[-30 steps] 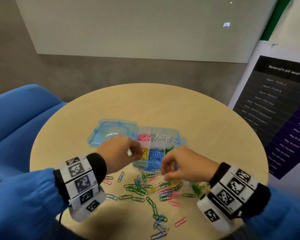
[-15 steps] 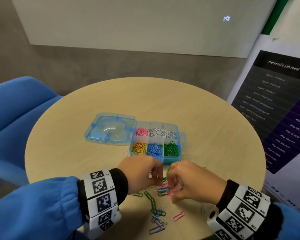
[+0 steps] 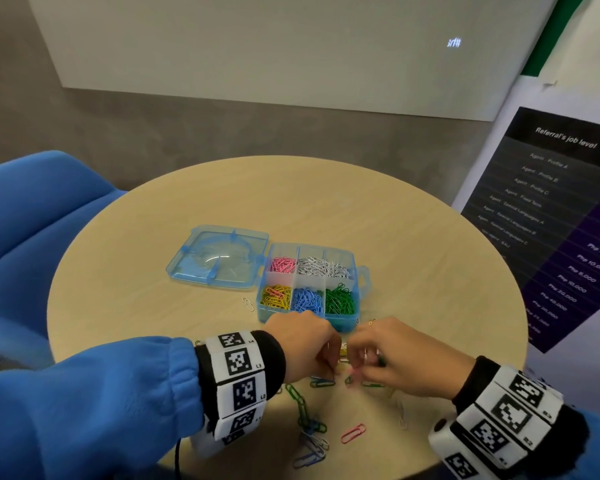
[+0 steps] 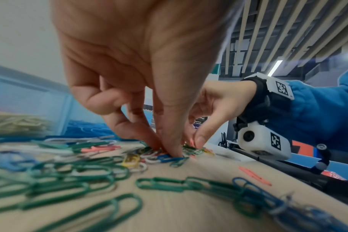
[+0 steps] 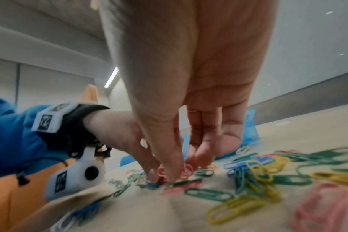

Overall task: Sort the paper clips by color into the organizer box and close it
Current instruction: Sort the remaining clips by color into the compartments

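The blue organizer box (image 3: 361, 283) stands on the round table with its lid (image 3: 219, 259) folded out to the left. Its compartments hold pink, white, yellow, blue and green clips. Just in front of it, both hands are down in the pile of loose clips (image 3: 309, 419). My left hand (image 4: 167, 150) pinches a blue clip (image 4: 169, 157) against the tabletop with thumb and fingertips. My right hand (image 5: 175, 172) pinches a pink clip (image 5: 161, 171) a finger's width from the left hand (image 3: 326, 362). The hands hide the pile's middle in the head view.
The wooden table (image 3: 413, 244) ends close behind the hands at its front edge. One white clip (image 3: 248, 304) lies alone left of the box. A blue chair (image 3: 32, 220) stands at the left and a poster board (image 3: 551, 220) at the right.
Both hands came back from the box to the loose pile near the front edge. Their fingertips have now closed in together on the clips.
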`<state>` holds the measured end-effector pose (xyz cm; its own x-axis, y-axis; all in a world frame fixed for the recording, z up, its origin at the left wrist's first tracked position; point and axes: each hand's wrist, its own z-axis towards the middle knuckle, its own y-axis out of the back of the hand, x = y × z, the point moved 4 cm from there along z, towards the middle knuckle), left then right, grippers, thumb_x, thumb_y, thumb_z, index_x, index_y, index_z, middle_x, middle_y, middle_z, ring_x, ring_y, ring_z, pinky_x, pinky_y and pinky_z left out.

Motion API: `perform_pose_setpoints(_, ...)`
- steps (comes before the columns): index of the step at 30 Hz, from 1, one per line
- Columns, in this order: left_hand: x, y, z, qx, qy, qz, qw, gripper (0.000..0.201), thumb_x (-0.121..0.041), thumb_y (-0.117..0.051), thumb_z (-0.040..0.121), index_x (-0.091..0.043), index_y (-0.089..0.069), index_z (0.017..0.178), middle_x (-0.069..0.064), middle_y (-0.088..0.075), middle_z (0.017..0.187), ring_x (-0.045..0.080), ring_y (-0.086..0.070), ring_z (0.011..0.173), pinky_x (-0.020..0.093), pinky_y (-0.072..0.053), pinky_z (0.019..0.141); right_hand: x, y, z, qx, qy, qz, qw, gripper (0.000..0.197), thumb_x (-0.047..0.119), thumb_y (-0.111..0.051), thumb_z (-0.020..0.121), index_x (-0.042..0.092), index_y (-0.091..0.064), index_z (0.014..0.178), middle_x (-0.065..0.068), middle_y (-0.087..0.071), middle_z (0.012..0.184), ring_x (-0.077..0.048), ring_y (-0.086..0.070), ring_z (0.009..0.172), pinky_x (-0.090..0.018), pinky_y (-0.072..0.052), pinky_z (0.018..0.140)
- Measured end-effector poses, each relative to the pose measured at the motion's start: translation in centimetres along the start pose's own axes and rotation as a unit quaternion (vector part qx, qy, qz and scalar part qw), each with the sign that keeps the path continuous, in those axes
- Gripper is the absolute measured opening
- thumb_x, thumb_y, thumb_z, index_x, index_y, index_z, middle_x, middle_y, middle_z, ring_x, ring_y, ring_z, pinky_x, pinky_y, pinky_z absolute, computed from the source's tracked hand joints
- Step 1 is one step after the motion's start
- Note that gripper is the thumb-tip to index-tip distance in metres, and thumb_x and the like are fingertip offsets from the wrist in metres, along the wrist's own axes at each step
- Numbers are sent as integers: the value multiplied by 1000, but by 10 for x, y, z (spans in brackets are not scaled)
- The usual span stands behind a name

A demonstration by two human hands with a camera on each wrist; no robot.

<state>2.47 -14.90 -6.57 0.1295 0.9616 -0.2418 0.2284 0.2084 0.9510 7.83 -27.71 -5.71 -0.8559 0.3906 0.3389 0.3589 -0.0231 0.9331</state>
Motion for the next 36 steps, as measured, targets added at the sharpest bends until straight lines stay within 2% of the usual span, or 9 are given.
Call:
perform_pose_setpoints(3, 1, 0, -1, 1, -8, 9, 1000, 14, -40, -62, 89, -30, -66, 98, -10, -66, 103, 15, -60, 95, 27, -45, 70, -11, 8, -4, -14, -25, 25, 999, 11, 22, -71, 85, 28, -64, 79, 12, -60, 72, -3, -55, 67, -13, -42, 62)
perform_pose_setpoints(8, 2, -2, -3, 13, -12, 8, 1000, 8, -35, -58, 92, -30, -62, 94, -7, -63, 103, 17, -59, 94, 35, -52, 80, -6, 3, -5, 9, -8, 53, 999, 7, 25, -76, 82, 21, -72, 86, 11, -62, 74, -4, -56, 66, -17, -47, 63)
perform_pose_setpoints(12, 10, 1, -4, 15, -5, -55, 998, 8, -35, -62, 90, -30, -65, 95, -12, -63, 93, 11, -57, 86, 31, -51, 76, -1, -7, 1, 31, 13, -17, 999, 18, 38, -72, 84, 21, -72, 90, 12, -56, 76, -2, -49, 63, -11, -38, 62)
perform_pose_setpoints(18, 30, 5, -16, -13, 30, -126, 991, 7, -39, -68, 86, -33, -70, 89, -17, -64, 88, 1, -56, 80, 29, -52, 77, 3, -16, 6, 59, 11, -112, 992, 22, 35, -53, 97, 15, -60, 103, 0, -55, 103, -17, -52, 96, -32, -44, 84)
perform_pose_setpoints(22, 37, 6, -23, -39, 37, -159, 986, 5, -35, -65, 88, -31, -66, 85, -15, -66, 86, -2, -55, 75, 28, -52, 75, 5, -21, 7, 79, 1, -165, 983, 24, 29, -39, 103, 10, -51, 111, -7, -50, 116, -21, -48, 104, -32, -37, 87)
perform_pose_setpoints(26, 36, 6, -27, -65, 32, -228, 971, 4, -27, -67, 88, -25, -67, 84, -10, -67, 78, -2, -54, 65, 13, -43, 63, 2, -21, 10, 83, 1, -169, 982, 21, 26, -39, 102, 9, -50, 109, -9, -52, 113, -22, -48, 97, -32, -40, 84)
perform_pose_setpoints(30, 34, 4, -27, -70, 39, -252, 964, 4, -26, -69, 87, -25, -65, 88, -7, -66, 79, 2, -55, 66, 15, -44, 63, -4, -5, 11, 49, -16, -49, 997, 15, 23, -43, 100, 16, -47, 88, -4, -54, 88, -16, -43, 74, -28, -33, 66)
perform_pose_setpoints(33, 23, 2, -23, -62, 13, -222, 973, 3, -25, -67, 88, -27, -70, 87, -10, -67, 82, -3, -53, 67, 9, -40, 62, -17, 5, 7, 23, -46, 57, 997, 17, 26, -50, 98, 16, -54, 86, 2, -56, 78, -10, -46, 66, -26, -38, 63)
perform_pose_setpoints(36, 9, 2, -15, -55, -2, -175, 983, 8, -32, -67, 87, -26, -70, 90, -10, -69, 86, 0, -55, 70, 19, -48, 69, -25, 7, 1, 13, -63, 105, 992, 14, 27, -59, 94, 23, -56, 81, 3, -61, 77, -4, -50, 66, -21, -40, 64)
